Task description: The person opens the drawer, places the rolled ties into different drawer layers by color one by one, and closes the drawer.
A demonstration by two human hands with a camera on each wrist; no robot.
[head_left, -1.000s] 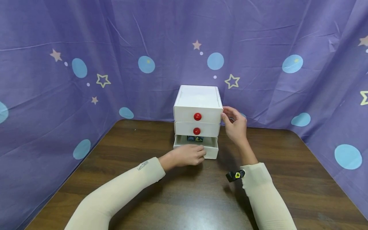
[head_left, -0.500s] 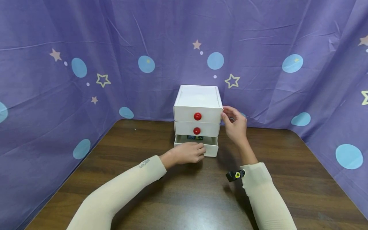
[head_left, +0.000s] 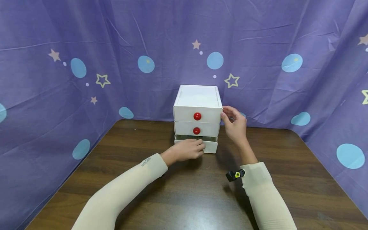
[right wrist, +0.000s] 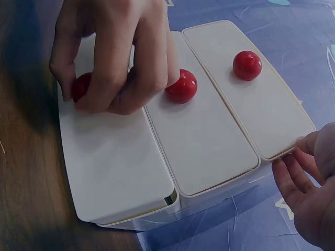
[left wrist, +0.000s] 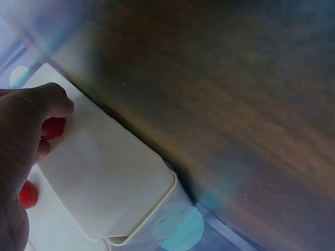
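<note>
A white chest of three drawers [head_left: 198, 95] stands at the back of the table, each drawer with a round red knob. Its bottom drawer [head_left: 211, 147] is slightly pulled out; the upper two sit closed. My left hand [head_left: 188, 150] pinches the bottom drawer's red knob [right wrist: 81, 88] between thumb and fingers, as the right wrist view shows. My right hand [head_left: 236, 126] rests its thumb and fingertips on the right side edge of the chest, level with the top drawer [right wrist: 248, 94]. The inside of the bottom drawer is mostly hidden.
The brown wooden table [head_left: 184, 195] spreads in front of the chest. A purple curtain [head_left: 172, 38] with stars and blue dots hangs behind and along both sides. A small black device [head_left: 235, 175] sits at the right wrist.
My left hand has moved away from me with the knob, and the bottom drawer has slid further in. The dark blue patterned item inside has gone out of sight. My right hand stays put.
</note>
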